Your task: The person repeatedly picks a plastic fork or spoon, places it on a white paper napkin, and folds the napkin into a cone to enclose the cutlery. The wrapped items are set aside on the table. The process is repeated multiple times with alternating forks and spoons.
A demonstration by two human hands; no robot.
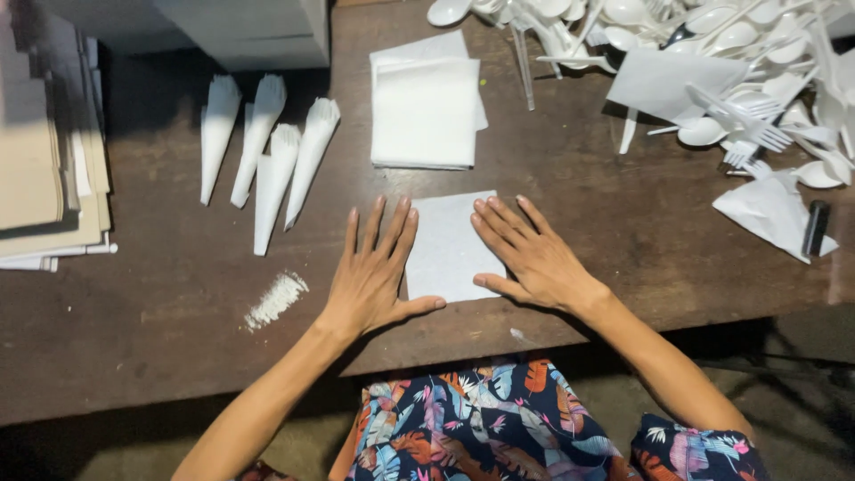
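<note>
Where the brown desk (178, 303) meets its near edge: one white square napkin (448, 245), lying flat, pinned by left hand (374, 276) and right hand (533, 258), both spread wide with palms down, gripping nothing. Behind it: stack of white napkins (424, 111). Left: four rolled white cones (267, 156). Far right: heap of white plastic spoons and forks (730, 62).

both hands lie flat on a white napkin (448, 245) on the brown tabletop (178, 294): left hand (374, 276) at its left edge, right hand (530, 258) at its right. a napkin stack (424, 111) sits beyond, four wrapped cones (267, 147) to the left, and what looks like plastic cutlery (739, 53) far right.
</note>
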